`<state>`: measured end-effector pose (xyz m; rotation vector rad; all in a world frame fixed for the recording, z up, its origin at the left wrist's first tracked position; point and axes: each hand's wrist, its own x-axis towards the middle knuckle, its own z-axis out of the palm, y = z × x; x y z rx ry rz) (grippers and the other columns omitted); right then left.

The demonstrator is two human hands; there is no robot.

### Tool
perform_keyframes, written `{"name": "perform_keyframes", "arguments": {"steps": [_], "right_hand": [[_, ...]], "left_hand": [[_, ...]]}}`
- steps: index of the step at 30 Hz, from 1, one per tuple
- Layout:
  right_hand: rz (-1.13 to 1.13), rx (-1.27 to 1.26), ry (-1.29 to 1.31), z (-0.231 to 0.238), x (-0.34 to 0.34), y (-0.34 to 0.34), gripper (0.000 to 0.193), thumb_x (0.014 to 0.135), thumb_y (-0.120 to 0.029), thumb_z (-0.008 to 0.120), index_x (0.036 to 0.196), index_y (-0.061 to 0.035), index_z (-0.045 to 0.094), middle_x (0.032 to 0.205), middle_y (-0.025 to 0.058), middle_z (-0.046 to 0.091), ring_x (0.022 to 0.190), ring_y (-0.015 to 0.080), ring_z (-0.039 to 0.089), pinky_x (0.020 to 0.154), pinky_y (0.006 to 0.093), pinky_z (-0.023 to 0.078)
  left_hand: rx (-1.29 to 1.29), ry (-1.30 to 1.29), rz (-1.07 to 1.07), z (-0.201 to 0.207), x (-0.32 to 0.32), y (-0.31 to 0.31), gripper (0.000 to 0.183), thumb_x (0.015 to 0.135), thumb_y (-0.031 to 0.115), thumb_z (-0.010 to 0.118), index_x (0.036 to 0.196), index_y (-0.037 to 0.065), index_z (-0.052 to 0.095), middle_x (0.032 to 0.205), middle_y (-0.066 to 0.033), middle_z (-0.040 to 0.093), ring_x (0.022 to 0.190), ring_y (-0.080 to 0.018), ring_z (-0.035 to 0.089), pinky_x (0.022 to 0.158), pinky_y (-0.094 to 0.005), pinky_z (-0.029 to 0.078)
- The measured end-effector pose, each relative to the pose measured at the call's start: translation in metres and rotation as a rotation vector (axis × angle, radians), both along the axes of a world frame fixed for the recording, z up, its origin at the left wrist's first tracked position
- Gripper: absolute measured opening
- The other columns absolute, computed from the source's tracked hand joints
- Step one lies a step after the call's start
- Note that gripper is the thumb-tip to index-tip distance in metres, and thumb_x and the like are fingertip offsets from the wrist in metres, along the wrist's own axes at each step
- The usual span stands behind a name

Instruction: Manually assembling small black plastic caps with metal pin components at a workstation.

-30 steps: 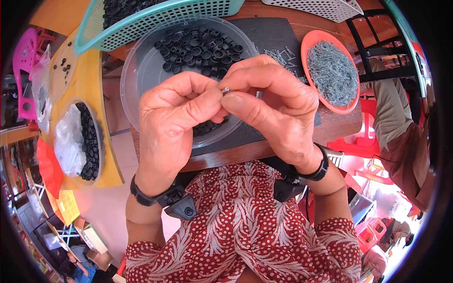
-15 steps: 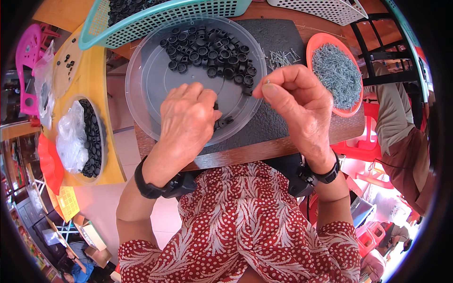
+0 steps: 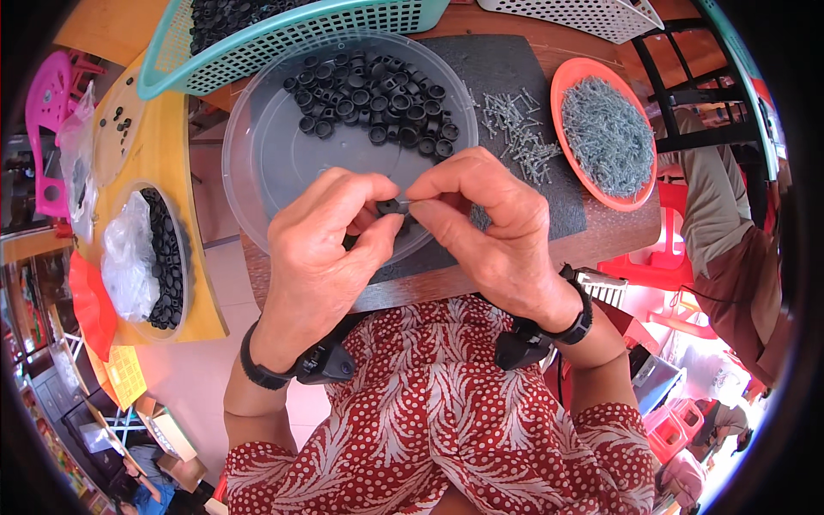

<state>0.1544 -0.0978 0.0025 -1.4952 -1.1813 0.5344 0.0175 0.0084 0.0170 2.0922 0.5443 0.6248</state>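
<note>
My left hand (image 3: 319, 227) pinches a small black plastic part (image 3: 389, 207) between thumb and fingertips, above the near side of a round clear tub (image 3: 245, 184). Close against that part are the fingertips of my right hand (image 3: 489, 225), closed on a small metal screw (image 3: 406, 206) that is mostly hidden. A heap of black ring-shaped parts (image 3: 378, 99) fills the far side of the tub. On the dark mat (image 3: 562, 225) to the right lie loose screws (image 3: 519, 129). Beside them, an orange dish (image 3: 558, 112) is full of screws.
A teal basket (image 3: 283, 51) of black parts stands behind the tub, with a white basket (image 3: 592, 19) at the far right. On the yellow table (image 3: 199, 283) at left sits a bowl of black parts (image 3: 167, 257). A person's leg (image 3: 721, 197) shows at right.
My right hand has moved left from above the mat to meet my left hand. My left hand has risen from inside the tub with a black part, and both hands' fingertips now meet.
</note>
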Motion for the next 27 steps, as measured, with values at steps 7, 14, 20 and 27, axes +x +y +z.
{"name": "perform_keyframes", "arguments": {"steps": [7,14,20,27], "right_hand": [[0.008,0.046,-0.07,0.001,-0.006,0.004,0.014,0.075,0.007,0.064,0.087,-0.0009,0.063,0.081,0.005,0.058,0.066,0.0102,0.052,0.058,0.0234,0.043],[0.029,-0.005,-0.068,0.004,-0.007,0.004,0.013,0.075,0.007,0.065,0.085,-0.0008,0.063,0.078,0.0052,0.058,0.066,0.0114,0.052,0.057,0.0235,0.042],[0.04,0.038,-0.099,0.006,-0.006,0.006,0.013,0.074,0.006,0.065,0.084,-0.0012,0.064,0.075,0.0048,0.057,0.066,0.013,0.052,0.056,0.025,0.041],[0.031,0.046,-0.133,0.005,-0.006,0.005,0.012,0.073,0.005,0.065,0.083,-0.0014,0.063,0.074,0.0048,0.057,0.064,0.0135,0.051,0.055,0.0254,0.041]], "left_hand": [[0.028,-0.045,0.004,0.003,-0.005,0.001,0.026,0.069,-0.009,0.069,0.091,-0.002,0.06,0.079,-0.0064,0.055,0.065,-0.0122,0.056,0.057,-0.0236,0.047],[-0.047,-0.056,-0.033,-0.001,-0.01,0.005,0.028,0.067,-0.003,0.074,0.091,0.0,0.061,0.08,-0.0047,0.056,0.066,-0.0108,0.055,0.059,-0.0224,0.046],[-0.368,-0.094,0.015,-0.009,-0.014,0.005,0.026,0.067,0.001,0.076,0.089,-0.001,0.062,0.08,-0.0026,0.059,0.067,-0.0094,0.055,0.06,-0.0216,0.045],[-0.213,-0.101,-0.016,-0.008,-0.013,0.004,0.022,0.071,0.001,0.074,0.091,-0.002,0.065,0.084,-0.0049,0.062,0.072,-0.0111,0.058,0.064,-0.0218,0.046]]}}
